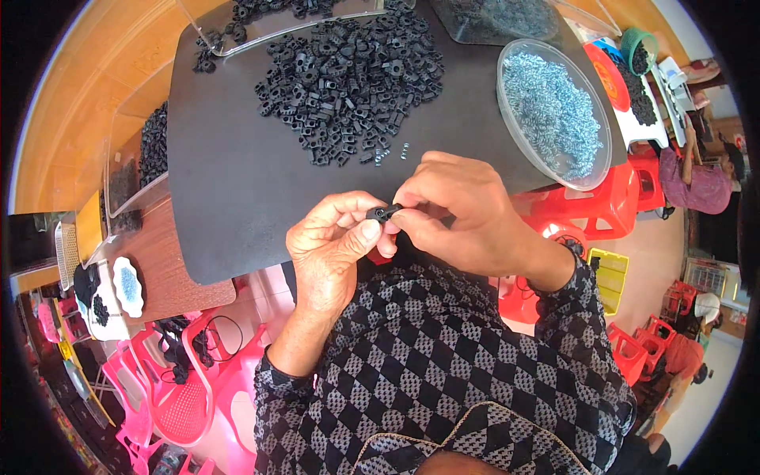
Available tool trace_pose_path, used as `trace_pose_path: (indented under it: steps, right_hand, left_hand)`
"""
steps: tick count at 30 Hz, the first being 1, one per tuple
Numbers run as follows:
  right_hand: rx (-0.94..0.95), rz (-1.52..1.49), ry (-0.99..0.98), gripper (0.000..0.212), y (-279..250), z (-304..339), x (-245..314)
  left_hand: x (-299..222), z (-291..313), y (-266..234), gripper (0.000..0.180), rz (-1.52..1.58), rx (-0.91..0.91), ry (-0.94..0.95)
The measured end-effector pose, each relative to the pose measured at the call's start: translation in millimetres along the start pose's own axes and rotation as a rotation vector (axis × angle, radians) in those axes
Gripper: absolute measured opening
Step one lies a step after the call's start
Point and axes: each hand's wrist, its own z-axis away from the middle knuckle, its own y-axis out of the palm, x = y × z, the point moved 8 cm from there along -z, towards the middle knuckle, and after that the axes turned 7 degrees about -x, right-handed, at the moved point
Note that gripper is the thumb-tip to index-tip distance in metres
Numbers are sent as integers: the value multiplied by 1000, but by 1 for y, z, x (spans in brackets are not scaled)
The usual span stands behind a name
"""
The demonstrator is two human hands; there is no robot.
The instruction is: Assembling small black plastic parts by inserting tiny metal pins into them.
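A small black plastic cord lock (381,214) with a round hole is pinched between the thumb and fingers of my left hand (328,241), just off the table's near edge. The fingertips of my right hand (459,214) close on its right end; whether they hold a second tiny piece is hidden. Beyond my hands a large heap of similar black plastic pieces (348,87) is spread on the dark table (229,198). A few loose metal springs (404,151) lie at the heap's near edge, close to my right hand.
At the right, a round clear tray (503,103) full of small springs overhangs the table edge, above red stools (598,207). Clear bins of black pieces (154,146) stand at the left. Pink chairs (178,404) are lower left. Other people (697,182) sit at the far right.
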Motion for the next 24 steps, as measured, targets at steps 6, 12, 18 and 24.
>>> trace_pose_path:
  steps: [6, 12, 18, 24]
  right_hand:
    - [-2, 42, -20, 16, 2, 2, 2]
    - [37, 81, -26, 16, 8, 4, 1]
    - [35, 159, 20, 14, 12, 9, -4]
    - [147, 95, 124, 13, 15, 11, -14]
  left_hand:
    - [0, 3, -2, 19, -116, -19, 24]
    - [2, 7, -5, 18, -165, -21, 32]
    - [3, 8, -4, 15, -169, -12, 28]
    - [6, 9, -6, 15, -187, -11, -6]
